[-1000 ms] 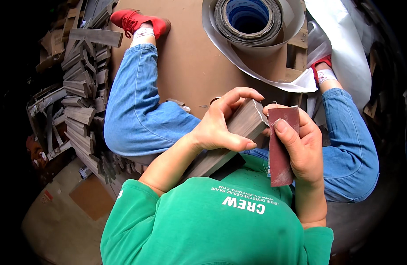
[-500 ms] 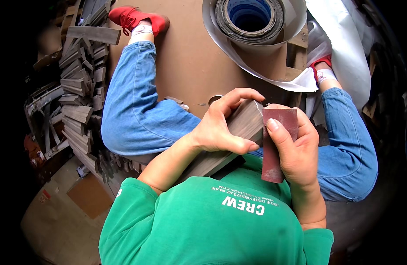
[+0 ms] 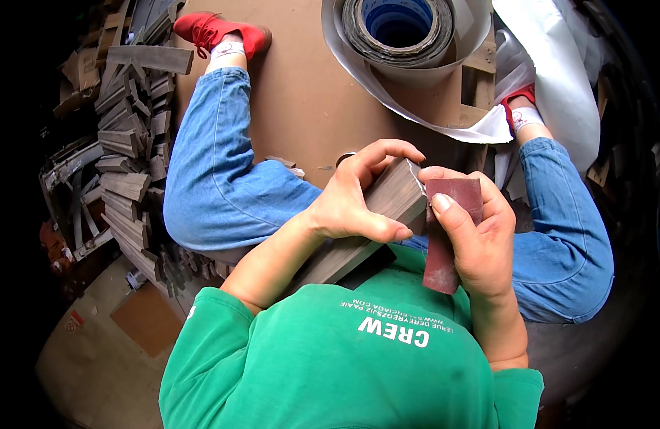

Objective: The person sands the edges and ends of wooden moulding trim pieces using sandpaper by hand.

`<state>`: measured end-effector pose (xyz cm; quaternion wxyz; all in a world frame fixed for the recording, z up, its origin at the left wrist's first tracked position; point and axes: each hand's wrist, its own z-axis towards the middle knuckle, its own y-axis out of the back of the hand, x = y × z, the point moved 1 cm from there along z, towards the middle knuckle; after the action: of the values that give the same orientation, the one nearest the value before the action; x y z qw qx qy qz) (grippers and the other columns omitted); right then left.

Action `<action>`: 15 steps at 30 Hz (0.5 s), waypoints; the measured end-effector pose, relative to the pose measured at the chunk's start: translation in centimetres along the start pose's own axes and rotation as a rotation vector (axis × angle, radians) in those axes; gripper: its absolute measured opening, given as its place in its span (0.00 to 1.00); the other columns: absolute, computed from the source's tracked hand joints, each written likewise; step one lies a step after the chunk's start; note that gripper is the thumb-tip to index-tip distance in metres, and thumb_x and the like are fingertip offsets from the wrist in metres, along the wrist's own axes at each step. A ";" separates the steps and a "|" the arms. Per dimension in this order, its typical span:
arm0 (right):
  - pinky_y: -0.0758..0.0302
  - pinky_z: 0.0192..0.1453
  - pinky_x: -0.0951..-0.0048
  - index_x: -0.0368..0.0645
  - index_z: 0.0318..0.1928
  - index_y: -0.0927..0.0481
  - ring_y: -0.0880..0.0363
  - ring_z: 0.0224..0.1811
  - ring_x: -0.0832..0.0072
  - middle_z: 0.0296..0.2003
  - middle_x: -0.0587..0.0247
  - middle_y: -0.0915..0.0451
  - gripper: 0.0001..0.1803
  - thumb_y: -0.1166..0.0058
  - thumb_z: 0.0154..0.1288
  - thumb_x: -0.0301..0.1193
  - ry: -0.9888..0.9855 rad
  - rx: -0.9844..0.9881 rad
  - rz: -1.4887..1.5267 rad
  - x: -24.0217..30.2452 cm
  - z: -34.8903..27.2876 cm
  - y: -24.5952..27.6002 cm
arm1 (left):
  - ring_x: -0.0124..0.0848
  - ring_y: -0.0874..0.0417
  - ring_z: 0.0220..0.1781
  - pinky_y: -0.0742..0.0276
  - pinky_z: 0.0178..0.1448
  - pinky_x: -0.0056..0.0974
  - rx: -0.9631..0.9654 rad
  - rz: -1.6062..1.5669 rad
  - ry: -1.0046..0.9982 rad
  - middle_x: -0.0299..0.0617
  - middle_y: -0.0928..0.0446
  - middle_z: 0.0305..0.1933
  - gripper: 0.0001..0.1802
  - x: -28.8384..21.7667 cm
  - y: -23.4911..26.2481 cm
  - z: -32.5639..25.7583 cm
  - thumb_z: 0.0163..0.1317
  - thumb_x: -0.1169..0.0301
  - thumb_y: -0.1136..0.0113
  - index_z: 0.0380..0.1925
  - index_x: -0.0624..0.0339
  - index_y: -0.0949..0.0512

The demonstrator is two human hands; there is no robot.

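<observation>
A grey-brown wooden strip (image 3: 399,194) lies slanted across my lap, its far end tipped up with a pale, rough edge. My left hand (image 3: 348,200) grips it near that end, thumb on the near side and fingers over the far side. Pinched in my right hand (image 3: 484,247) is a dark red piece of sandpaper (image 3: 441,268), hanging down beside the end of the strip under my thumb. The right fingertips reach the strip's end corner; whether the sandpaper presses on the wood there is hidden.
A pile of similar wooden strips (image 3: 126,187) lies to the left. Ahead, a thick roll (image 3: 358,39) with a blue core stands on brown board (image 3: 294,93), with pale sheeting curled around it. White sheeting (image 3: 559,79) hangs at the right by my foot. Pallet wood (image 3: 480,61) shows beyond.
Both hands keep their holds, with the strip and sandpaper shifted only slightly. My right fingers sit a little further left against the strip's end. The whole view has moved slightly.
</observation>
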<state>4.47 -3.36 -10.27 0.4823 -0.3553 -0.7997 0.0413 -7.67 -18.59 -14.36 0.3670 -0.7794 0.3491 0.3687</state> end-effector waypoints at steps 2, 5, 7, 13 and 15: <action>0.26 0.42 0.79 0.34 0.47 0.23 0.24 0.37 0.84 0.42 0.62 0.19 0.11 0.46 0.67 0.25 0.002 0.001 -0.010 0.0 0.1 0.0 | 0.32 0.22 0.53 0.27 0.58 0.36 0.000 -0.031 0.021 0.46 0.24 0.52 0.48 -0.2 0.0 0.0 0.34 0.72 0.22 0.61 0.60 0.35; 0.24 0.43 0.78 0.33 0.46 0.23 0.22 0.37 0.82 0.43 0.58 0.18 0.11 0.46 0.67 0.27 0.004 0.003 0.192 -0.2 -0.1 0.4 | 0.28 0.24 0.47 0.29 0.53 0.34 -0.063 -0.099 0.004 0.38 0.24 0.45 0.44 -0.1 -0.2 -0.1 0.33 0.68 0.24 0.58 0.54 0.31; 0.23 0.45 0.77 0.33 0.46 0.23 0.19 0.39 0.78 0.44 0.54 0.18 0.11 0.46 0.68 0.28 -0.038 -0.062 0.272 0.0 -0.4 0.8 | 0.28 0.24 0.47 0.29 0.54 0.34 -0.056 -0.039 -0.021 0.38 0.24 0.45 0.44 0.2 0.0 -0.1 0.34 0.67 0.24 0.58 0.54 0.31; 0.21 0.40 0.82 0.37 0.56 0.27 0.18 0.36 0.78 0.51 0.51 0.22 0.17 0.48 0.67 0.21 0.107 -0.131 -0.015 0.5 0.1 2.0 | 0.31 0.22 0.53 0.29 0.58 0.36 -0.018 0.024 0.012 0.45 0.22 0.48 0.49 -0.3 0.2 -0.1 0.34 0.68 0.22 0.61 0.59 0.34; 0.22 0.38 0.82 0.38 0.55 0.24 0.19 0.37 0.79 0.53 0.51 0.24 0.17 0.50 0.66 0.18 0.343 -0.145 -0.199 0.1 0.2 1.9 | 0.31 0.22 0.52 0.29 0.58 0.35 -0.021 0.026 0.009 0.45 0.22 0.48 0.49 -0.2 0.1 -0.1 0.34 0.68 0.22 0.61 0.59 0.34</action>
<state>5.26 -1.83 -11.07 0.5863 -0.3103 -0.7378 -0.1250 -7.83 -18.67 -14.21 0.3524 -0.7803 0.3568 0.3737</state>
